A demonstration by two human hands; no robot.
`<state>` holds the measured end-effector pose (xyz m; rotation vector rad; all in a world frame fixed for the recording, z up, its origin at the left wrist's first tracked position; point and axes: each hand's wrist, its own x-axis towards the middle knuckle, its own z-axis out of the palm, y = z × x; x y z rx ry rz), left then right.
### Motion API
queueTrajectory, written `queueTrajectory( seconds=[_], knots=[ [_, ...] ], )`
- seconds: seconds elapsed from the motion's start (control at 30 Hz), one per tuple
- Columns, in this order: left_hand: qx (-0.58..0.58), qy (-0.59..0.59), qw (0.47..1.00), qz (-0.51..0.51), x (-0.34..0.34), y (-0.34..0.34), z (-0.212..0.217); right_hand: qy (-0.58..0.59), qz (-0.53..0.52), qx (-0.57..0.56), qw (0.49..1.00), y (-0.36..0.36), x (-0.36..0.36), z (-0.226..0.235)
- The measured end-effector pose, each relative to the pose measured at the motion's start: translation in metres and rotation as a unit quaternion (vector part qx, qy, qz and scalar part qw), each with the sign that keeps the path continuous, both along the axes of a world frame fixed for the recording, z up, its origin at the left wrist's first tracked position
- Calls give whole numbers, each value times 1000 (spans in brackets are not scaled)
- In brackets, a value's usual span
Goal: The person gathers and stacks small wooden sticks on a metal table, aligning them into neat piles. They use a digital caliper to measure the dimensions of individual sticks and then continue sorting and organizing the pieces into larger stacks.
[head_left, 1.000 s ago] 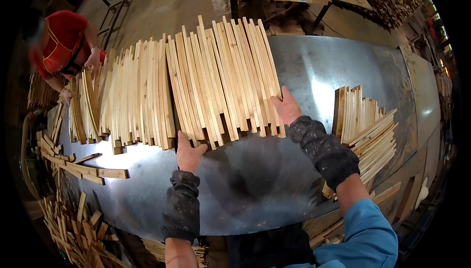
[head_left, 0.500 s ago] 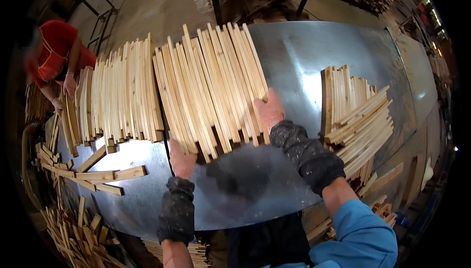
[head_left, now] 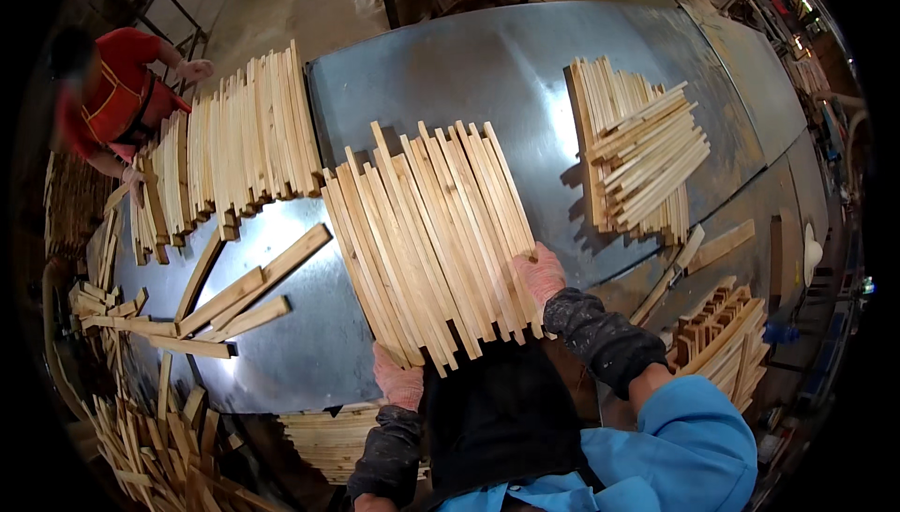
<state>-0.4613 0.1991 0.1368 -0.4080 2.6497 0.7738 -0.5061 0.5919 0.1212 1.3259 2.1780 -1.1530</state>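
Note:
A wide row of pale wooden strips (head_left: 436,240) lies side by side in front of me, its near ends reaching my dark apron. My left hand (head_left: 399,381), in a pinkish glove, grips the row at its near left corner. On the opposite side, my right hand (head_left: 540,275), gloved alike, presses against the outermost strip near its lower end. Both hands squeeze the strips together between them. The strips' ends are uneven, and some stick out at the far side. My left fingers are partly hidden by the wood.
A metal-topped table (head_left: 422,52) carries another row of strips (head_left: 253,137) at left, beside a co-worker in red (head_left: 122,90). Loose boards (head_left: 262,278) lie nearer. A crossed stack of strips (head_left: 647,156) stands at right. Scrap wood (head_left: 159,446) fills the lower left.
Both hands have drawn the row of strips toward my body and off the neighbouring row. The co-worker has lifted one hand away from the strips. My view has shifted too.

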Motion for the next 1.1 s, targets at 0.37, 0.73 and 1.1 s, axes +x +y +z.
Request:
queueTrajectory(
  seconds=[0.37,0.73,1.1],
  knots=[
    [-31,-73,991,-106,7,-27,28,-24,173,52,983,8,16,36],
    [-64,35,961,-267,20,64,27,168,375,178,894,-44,-154,25],
    [-46,-18,969,-242,25,68,13,213,429,97,873,-96,-286,17]
  ],
)
